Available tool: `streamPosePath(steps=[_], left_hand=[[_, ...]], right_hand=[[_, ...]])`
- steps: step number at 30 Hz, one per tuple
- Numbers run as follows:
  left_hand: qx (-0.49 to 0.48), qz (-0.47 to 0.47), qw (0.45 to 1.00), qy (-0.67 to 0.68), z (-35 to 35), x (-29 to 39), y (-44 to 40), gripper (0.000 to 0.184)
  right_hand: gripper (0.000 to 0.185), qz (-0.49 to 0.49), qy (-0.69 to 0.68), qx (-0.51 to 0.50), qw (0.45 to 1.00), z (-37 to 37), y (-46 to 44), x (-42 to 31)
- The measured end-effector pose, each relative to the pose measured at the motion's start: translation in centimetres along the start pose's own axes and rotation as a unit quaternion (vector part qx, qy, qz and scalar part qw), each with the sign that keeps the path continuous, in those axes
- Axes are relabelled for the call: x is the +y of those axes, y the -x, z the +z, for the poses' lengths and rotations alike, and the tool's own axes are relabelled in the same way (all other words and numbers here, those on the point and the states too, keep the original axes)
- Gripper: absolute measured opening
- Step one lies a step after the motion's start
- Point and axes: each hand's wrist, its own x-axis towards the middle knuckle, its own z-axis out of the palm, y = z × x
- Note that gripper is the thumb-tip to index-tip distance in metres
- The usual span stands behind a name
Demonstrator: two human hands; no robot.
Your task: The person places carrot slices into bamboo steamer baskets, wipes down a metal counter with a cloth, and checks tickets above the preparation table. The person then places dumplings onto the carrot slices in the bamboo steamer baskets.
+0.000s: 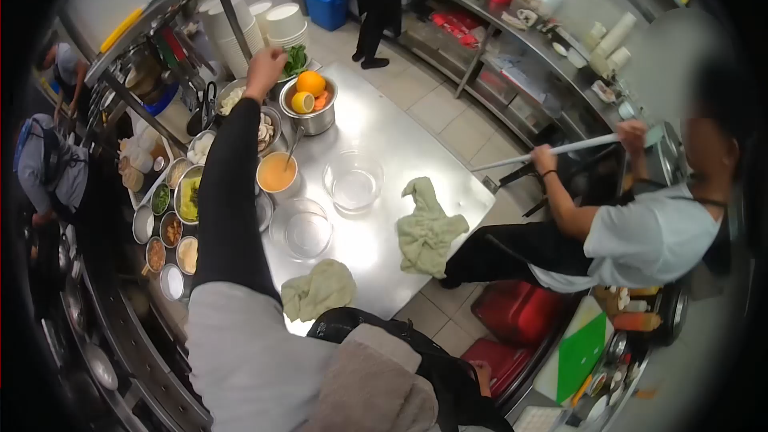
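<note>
My left hand (266, 72) is stretched out over the far left part of the steel table (384, 112), fingers drawn together beside green leaves (295, 59). What it holds, if anything, is too small to make out. Just right of it stands a metal pot (320, 122) with oranges (310, 82). Nearer are a cup of orange liquid (277, 173) with a spoon and two clear bowls (354, 182). Low at the right of my apron, part of my right hand (482, 376) shows; its fingers are mostly hidden.
Two green cloths (430, 228) lie on the table. Small ingredient containers (171, 230) crowd the left side. At the right, a person (656, 228) holds a long pole (572, 146) reaching towards the table corner. Stacked white tubs (286, 26) stand at the back; other people are farther off.
</note>
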Motion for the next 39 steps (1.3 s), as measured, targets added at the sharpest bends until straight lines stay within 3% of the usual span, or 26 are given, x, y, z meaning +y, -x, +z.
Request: streamPosePath(steps=[3,6,8,9,10,11,12,13,14,15,16,18,21,23,24,26,27,28,29,30,31,32,33,35,36,39], left_hand=[[-0.007,-0.011,0.992,-0.123,1.4,-0.4,-4.6,0.033],[0.057,0.101,0.979,-0.170,6.4,-5.1,-10.5,0.034],[0.073,0.142,0.981,-0.107,8.5,-8.1,-14.2,0.042],[0.066,0.147,0.983,-0.091,9.4,-9.2,-15.6,0.047],[0.050,0.142,0.982,-0.110,10.5,-11.0,-16.9,0.053],[-0.040,0.097,0.973,-0.208,11.1,-12.6,-18.5,0.056],[0.038,0.151,0.964,-0.215,11.0,-12.0,-17.8,0.043],[0.040,0.158,0.964,-0.211,10.5,-9.7,-17.8,0.043],[0.039,0.088,0.975,-0.202,9.5,-7.2,-17.3,0.035],[0.038,0.012,0.980,-0.194,8.6,-6.4,-16.6,0.028],[0.070,0.056,0.977,-0.194,8.7,-7.2,-17.2,0.020],[0.087,0.105,0.969,-0.206,9.2,-10.3,-20.0,0.020],[0.111,0.063,0.968,-0.216,3.8,-2.8,-18.7,0.024],[0.168,0.093,0.971,-0.146,0.8,1.2,-17.5,0.024],[0.183,0.132,0.963,-0.150,-1.0,2.3,-17.3,0.025],[0.187,0.253,0.940,-0.130,-4.4,3.9,-17.1,0.025],[0.184,0.262,0.940,-0.118,-6.6,8.5,-13.4,0.025],[0.163,0.278,0.944,-0.068,-7.4,9.3,-12.3,0.028],[0.149,0.246,0.956,-0.063,-7.8,10.6,-10.0,0.035],[0.007,0.137,0.983,0.122,-8.6,12.6,-7.3,0.041],[-0.077,0.118,0.973,0.185,-9.6,17.6,-3.0,0.042],[-0.146,0.113,0.960,0.213,-9.4,17.7,-1.0,0.039],[-0.153,0.124,0.950,0.242,-8.7,20.2,2.3,0.032],[-0.294,0.110,0.898,0.309,-6.1,23.2,7.9,0.016],[-0.344,0.070,0.858,0.375,-3.7,24.5,11.2,0.017],[-0.490,-0.047,0.736,0.465,4.0,32.1,21.5,0.022]], right_hand=[[0.020,0.069,-0.064,-0.025,0.995,-2.6,5.5,-12.4],[0.018,0.191,-0.163,-0.061,0.966,-1.9,5.3,-7.4],[0.018,0.018,0.053,-0.139,0.989,-2.3,4.7,-0.1],[0.021,0.116,-0.150,-0.215,0.958,-2.7,3.8,1.1],[0.025,0.239,-0.323,-0.252,0.880,-3.1,3.4,0.3],[0.023,0.131,-0.163,-0.245,0.947,-3.9,3.5,-0.4],[0.021,0.021,0.009,-0.226,0.974,-4.8,4.0,-2.1],[0.021,-0.035,0.096,-0.215,0.971,-4.5,4.0,-2.6],[0.020,-0.089,0.184,-0.196,0.959,-4.3,4.0,-3.1],[0.023,-0.010,0.091,-0.127,0.988,-4.0,3.7,-3.2],[0.035,0.065,0.001,-0.060,0.996,-4.3,3.1,-3.6],[0.030,0.091,-0.032,-0.089,0.991,-5.3,1.6,-6.3],[0.017,0.109,-0.071,-0.114,0.985,-5.6,-0.1,-10.2],[0.009,0.196,-0.108,-0.072,0.972,-5.1,-0.6,-13.5],[0.006,0.175,-0.137,-0.070,0.972,-4.8,-1.1,-13.8],[0.006,-0.018,-0.125,-0.138,0.982,-3.7,-4.5,-9.5],[0.010,-0.205,-0.015,-0.074,0.976,-3.1,-5.0,-9.9],[0.017,-0.122,-0.029,-0.063,0.990,-2.6,-3.4,-14.4],[0.024,-0.186,0.062,-0.024,0.980,-2.2,-3.8,-15.7],[0.022,-0.176,0.068,0.006,0.982,-2.0,-2.7,-20.0],[0.024,-0.214,0.063,0.039,0.974,-1.5,-2.8,-22.1],[0.022,-0.187,0.051,-0.026,0.981,-2.8,-1.8,-27.6],[0.019,-0.247,0.009,-0.020,0.969,-3.5,-1.6,-30.5],[0.015,-0.356,-0.036,-0.004,0.934,-4.2,-1.2,-35.9],[0.024,-0.418,-0.068,0.012,0.906,-4.2,-1.4,-37.3],[0.059,-0.451,-0.096,-0.049,0.886,-8.9,1.2,-42.6]])
